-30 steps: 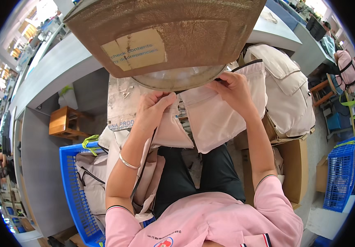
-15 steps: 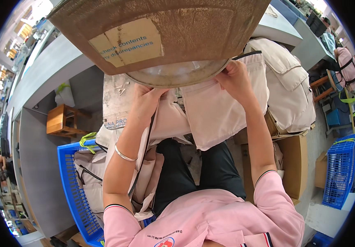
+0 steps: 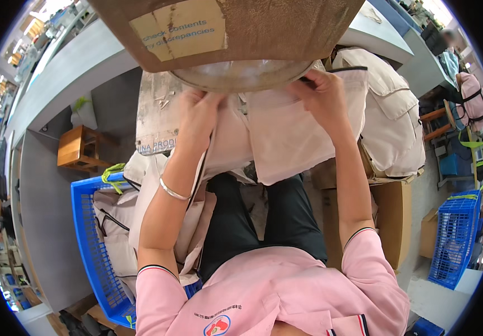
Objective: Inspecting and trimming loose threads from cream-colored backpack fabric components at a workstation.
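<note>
In front of me a cream fabric piece [image 3: 289,140] with a dark-trimmed upper edge hangs over the work surface. My right hand [image 3: 324,98] is closed, its fingertips pinching the fabric's dark edge. My left hand [image 3: 198,112], slightly blurred, is closed on cream cloth with a black-edged strip [image 3: 203,159] running down beside the wrist. Above both hands, a worn brown panel [image 3: 275,33] with a paper label and a round pale rim [image 3: 247,87] hide the fabric's far side.
A blue plastic basket [image 3: 87,224] full of cream fabric stands at my left, near a wooden stool [image 3: 76,147]. Cream bags [image 3: 392,117] are piled at the right above a cardboard box [image 3: 392,224]. Another blue basket [image 3: 457,235] stands farther right.
The whole view has shifted, with the brown panel and fabric higher in the picture. Both hands have stayed at the cloth; the left has drawn slightly away from the round rim.
</note>
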`<state>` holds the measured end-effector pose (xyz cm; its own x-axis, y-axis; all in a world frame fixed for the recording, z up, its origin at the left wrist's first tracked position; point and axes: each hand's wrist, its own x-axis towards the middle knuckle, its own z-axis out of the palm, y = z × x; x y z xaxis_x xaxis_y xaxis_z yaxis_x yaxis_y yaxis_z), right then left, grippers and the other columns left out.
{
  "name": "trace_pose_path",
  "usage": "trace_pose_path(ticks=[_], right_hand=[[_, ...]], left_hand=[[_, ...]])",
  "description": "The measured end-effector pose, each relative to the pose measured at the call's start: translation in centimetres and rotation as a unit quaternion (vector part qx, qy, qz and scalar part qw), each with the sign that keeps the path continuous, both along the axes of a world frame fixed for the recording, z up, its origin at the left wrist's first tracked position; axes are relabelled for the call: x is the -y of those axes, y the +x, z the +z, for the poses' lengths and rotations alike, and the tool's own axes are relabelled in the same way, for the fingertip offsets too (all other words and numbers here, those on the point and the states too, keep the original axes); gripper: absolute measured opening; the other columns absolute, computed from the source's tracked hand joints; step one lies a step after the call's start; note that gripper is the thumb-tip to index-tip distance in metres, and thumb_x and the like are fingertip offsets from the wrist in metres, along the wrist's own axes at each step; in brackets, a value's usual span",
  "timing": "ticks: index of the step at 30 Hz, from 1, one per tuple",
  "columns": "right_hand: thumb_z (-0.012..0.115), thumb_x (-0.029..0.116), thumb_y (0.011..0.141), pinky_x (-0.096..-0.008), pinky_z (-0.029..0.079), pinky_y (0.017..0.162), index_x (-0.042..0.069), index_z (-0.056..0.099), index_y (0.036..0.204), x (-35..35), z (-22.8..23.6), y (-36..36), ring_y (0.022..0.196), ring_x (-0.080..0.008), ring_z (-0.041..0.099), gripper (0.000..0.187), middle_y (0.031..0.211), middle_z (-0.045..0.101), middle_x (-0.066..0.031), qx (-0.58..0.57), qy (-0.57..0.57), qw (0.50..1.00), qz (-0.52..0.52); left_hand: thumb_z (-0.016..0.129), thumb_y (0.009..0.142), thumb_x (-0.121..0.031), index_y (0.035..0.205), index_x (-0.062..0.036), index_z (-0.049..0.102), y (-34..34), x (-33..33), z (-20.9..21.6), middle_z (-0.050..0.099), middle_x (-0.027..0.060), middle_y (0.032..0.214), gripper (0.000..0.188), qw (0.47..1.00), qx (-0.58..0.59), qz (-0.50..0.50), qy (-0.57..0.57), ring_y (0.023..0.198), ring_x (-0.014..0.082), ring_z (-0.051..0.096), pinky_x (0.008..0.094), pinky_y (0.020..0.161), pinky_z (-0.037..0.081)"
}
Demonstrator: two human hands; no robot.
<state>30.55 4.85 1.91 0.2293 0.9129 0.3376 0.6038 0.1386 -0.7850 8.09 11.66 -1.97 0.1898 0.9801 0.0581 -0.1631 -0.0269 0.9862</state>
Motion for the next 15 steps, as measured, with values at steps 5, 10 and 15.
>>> trace_pose_path(ticks=[5, 10, 15], right_hand=[[0.076, 0.026, 0.088, -0.0234, 0.037, 0.049, 0.004, 0.074, 0.099, 5.6, 1.0, 4.6, 0.053, -0.0042, 0.045, 0.025, 0.064, 0.058, 0.0018, -0.001, -0.009, 0.988, -0.153], [0.073, 0.024, 0.092, -0.0191, 0.035, 0.049, 0.002, 0.072, 0.106, 16.8, -0.1, 12.8, 0.058, -0.0029, 0.047, 0.026, 0.079, 0.065, 0.0022, 0.119, 0.034, 0.937, -0.326], [0.066, 0.027, 0.095, -0.0286, 0.048, 0.057, 0.011, 0.07, 0.118, 25.3, -2.5, 24.1, 0.063, -0.0127, 0.06, 0.029, 0.088, 0.071, -0.0034, 0.335, 0.046, 0.848, -0.408]], left_hand=[[0.066, 0.092, -0.01, 0.104, -0.0013, 0.07, -6.0, -0.9, 0.0, 0.066, -0.0031, 0.09, 0.015, 0.998, 0.057, 0.024, -0.003, 0.082, 0.0043, 0.057, 0.0217, 0.076, 0.046], [0.068, 0.093, -0.014, 0.108, -0.0006, 0.068, -6.1, 4.5, 1.0, 0.069, 0.0008, 0.093, 0.02, 0.995, 0.024, -0.099, -0.016, 0.088, 0.0052, 0.06, 0.0213, 0.08, 0.047], [0.065, 0.095, -0.012, 0.108, 0.0014, 0.067, -4.2, 7.0, 1.6, 0.072, 0.0075, 0.1, 0.019, 0.956, -0.019, -0.293, -0.003, 0.093, 0.01, 0.067, 0.0241, 0.087, 0.051]])
